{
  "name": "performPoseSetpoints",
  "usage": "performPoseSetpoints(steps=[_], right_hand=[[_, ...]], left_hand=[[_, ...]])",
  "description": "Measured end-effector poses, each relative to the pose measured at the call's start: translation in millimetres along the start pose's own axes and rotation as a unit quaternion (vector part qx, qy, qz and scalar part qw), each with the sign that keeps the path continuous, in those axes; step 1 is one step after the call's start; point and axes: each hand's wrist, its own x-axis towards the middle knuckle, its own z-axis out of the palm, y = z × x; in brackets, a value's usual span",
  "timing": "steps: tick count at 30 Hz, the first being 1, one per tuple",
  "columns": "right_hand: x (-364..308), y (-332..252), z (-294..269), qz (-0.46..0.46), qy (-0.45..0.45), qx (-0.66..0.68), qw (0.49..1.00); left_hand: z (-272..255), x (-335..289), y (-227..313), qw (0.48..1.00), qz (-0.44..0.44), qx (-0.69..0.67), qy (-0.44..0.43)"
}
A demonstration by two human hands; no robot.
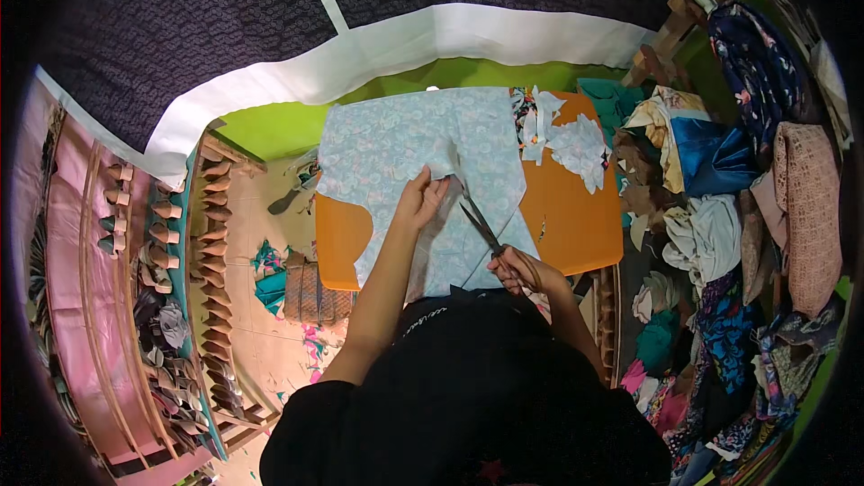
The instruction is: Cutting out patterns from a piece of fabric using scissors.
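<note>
Lime-green wall showed beneath a dark patterned hanging cloth with a broad white border. Rows of brown pointed shoe-form pieces lined a rack on the left, and heaps of mixed coloured fabric crowded the right side, a shiny blue piece of cloth among them. Before the person, who wore a black short-sleeved top, stood an orange smooth-topped table. Across its left and middle lay a light blue floral-patterned sheet of fabric, reaching past the far edge. Pale irregular fabric scraps rested at the table's far right, just beside the sheet.

The left hand pinched a lifted fold of the sheet near its middle, fingers closed on it. The right hand, nearer the body, was clenched around the handles of long dark metal scissors, whose blades slanted away and leftward to the fabric by that fold. How far apart the blades stood could not be told.
</note>
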Motion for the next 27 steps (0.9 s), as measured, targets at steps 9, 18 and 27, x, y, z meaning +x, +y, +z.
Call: performPoseSetpoints(steps=[9,18,27], right_hand=[[-10,1,-6,0.148,0.007,-0.066,0.987],[51,16,17,0.129,0.063,0.010,0.990],[85,30,25,0.050,0.095,0.088,0.990]], left_hand=[[-64,-22,-44,0.947,0.070,0.161,0.270],[-57,-19,-58,0.893,0.210,0.257,0.303],[-37,-28,-63,0.912,0.095,0.167,0.362]])
